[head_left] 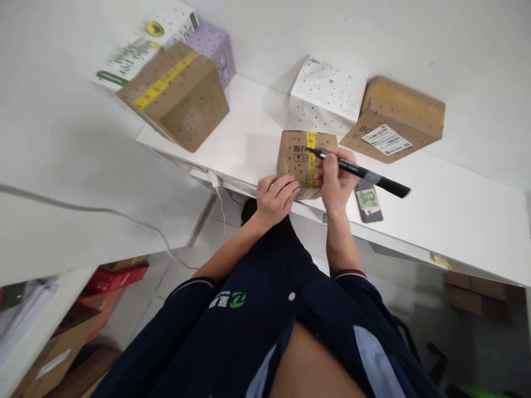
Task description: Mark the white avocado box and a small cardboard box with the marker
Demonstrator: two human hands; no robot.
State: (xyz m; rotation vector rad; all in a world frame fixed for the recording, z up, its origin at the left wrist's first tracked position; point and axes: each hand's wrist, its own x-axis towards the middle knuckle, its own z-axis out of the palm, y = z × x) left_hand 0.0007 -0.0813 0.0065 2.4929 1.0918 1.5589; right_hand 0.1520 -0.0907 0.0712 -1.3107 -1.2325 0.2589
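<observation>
A small brown cardboard box (295, 155) with a yellow tape strip sits at the near edge of the white table (448, 215). My left hand (274, 198) rests against the box's near side, fingers curled on it. My right hand (337, 179) grips a black marker pen (365, 174), and the pen's tip touches the yellow tape on the box's top. A phone (368, 204) lies flat on the table just right of my right hand.
A large brown box with yellow tape (176, 97) stands at the back left, with a white printed box (143, 47) and a purple box (213, 47) behind it. A white parcel (326, 91) and a labelled brown box (394, 119) lie at the back right. Boxes sit on the floor below.
</observation>
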